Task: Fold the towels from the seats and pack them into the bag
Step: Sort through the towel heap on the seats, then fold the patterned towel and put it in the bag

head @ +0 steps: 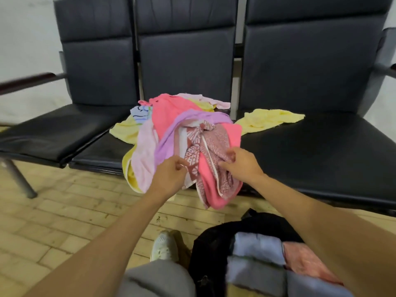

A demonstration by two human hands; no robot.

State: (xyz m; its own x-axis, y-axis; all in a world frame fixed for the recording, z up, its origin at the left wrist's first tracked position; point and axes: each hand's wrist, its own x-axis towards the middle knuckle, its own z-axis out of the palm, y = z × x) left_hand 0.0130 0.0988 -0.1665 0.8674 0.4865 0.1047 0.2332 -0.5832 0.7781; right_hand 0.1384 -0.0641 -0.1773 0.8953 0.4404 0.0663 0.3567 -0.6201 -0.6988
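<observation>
the red patterned towel lies on top of the pile of towels on the middle seat. its long side runs from the pile down over the front edge, toward you. your left hand pinches its left edge with thumb and finger. your right hand has its fingers curled into the cloth on the right side. the towel sits right between your two hands. the bag is low by your right arm, so that hand is nearer to it.

Black seats, white wall, tiled floor
</observation>
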